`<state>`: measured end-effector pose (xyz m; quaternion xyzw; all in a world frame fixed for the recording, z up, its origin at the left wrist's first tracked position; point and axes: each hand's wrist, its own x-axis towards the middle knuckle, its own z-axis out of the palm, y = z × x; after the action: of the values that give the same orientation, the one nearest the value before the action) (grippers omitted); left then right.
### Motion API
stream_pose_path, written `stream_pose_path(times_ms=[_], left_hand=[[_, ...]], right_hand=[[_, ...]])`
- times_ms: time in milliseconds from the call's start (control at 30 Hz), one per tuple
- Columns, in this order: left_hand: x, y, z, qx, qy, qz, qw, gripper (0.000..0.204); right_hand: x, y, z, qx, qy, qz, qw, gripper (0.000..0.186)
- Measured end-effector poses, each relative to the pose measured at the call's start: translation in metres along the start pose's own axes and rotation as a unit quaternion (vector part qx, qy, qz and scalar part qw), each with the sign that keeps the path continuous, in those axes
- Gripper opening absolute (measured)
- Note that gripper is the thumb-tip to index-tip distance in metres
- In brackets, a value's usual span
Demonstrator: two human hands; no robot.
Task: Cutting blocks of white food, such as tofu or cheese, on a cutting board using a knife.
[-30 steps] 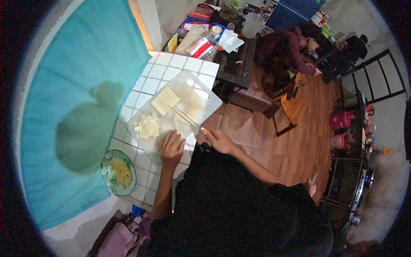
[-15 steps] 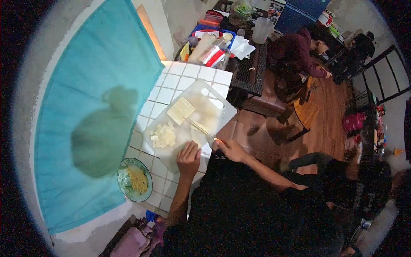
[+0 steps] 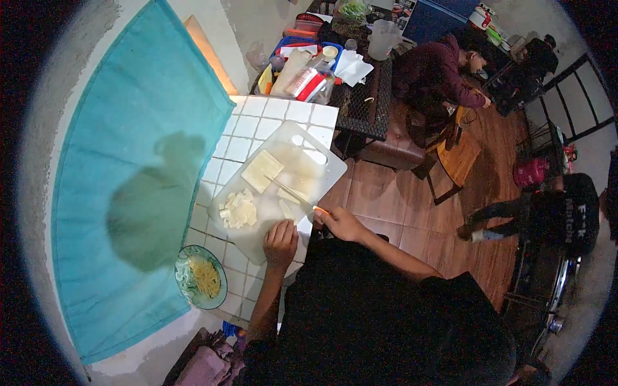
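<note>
A white cutting board (image 3: 309, 145) lies at a slant on the tiled counter. My right hand (image 3: 343, 225) grips the orange handle of a knife (image 3: 293, 194), whose blade reaches left across the board. Its tip is at a flat, pale yellow block (image 3: 262, 171), tofu or cheese, I cannot tell which. A heap of cut pale pieces (image 3: 239, 210) sits left of the blade. On the near part of the board, my left hand (image 3: 280, 243) rests with fingers laid down, close to a thin pale slice (image 3: 286, 208). Nothing shows in that hand.
A glass bowl (image 3: 217, 296) of yellow strips and a plastic bag stands at the counter's near left. Beyond the counter, a blue tray (image 3: 283, 44) holds packages, beside a black mesh table (image 3: 364, 116). One person sits bent over near a wooden chair (image 3: 460, 157); another stands at right.
The person in black has moved away from beside me toward the right. The view has shifted slightly. My hands, the knife and the pale block keep nearly the same places on the board.
</note>
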<state>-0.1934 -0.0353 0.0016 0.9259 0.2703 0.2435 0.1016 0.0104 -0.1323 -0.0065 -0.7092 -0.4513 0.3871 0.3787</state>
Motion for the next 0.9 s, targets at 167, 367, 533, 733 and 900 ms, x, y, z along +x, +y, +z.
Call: stream_pose_path(times_ms=[167, 367, 533, 733, 900], left_hand=[[0.008, -0.002, -0.004, -0.011, 0.03, -0.002, 0.999, 0.027], [0.008, -0.006, -0.001, -0.092, 0.109, -0.097, 0.985, 0.019], [0.012, -0.015, -0.01, -0.186, 0.16, -0.248, 0.937, 0.015], [0.035, -0.023, -0.014, -0.341, 0.21, -0.36, 0.842, 0.011], [0.054, -0.021, -0.024, -0.497, 0.244, -0.394, 0.734, 0.012]], right_hand=[[-0.006, -0.023, -0.014, 0.081, 0.011, 0.004, 0.997, 0.054], [-0.009, -0.022, -0.019, 0.054, -0.01, 0.047, 0.997, 0.047], [-0.013, -0.018, -0.013, 0.112, -0.051, 0.067, 0.99, 0.045], [-0.01, -0.022, -0.005, 0.091, -0.085, 0.073, 0.99, 0.043], [-0.002, -0.022, -0.001, 0.076, -0.106, 0.082, 0.988, 0.048]])
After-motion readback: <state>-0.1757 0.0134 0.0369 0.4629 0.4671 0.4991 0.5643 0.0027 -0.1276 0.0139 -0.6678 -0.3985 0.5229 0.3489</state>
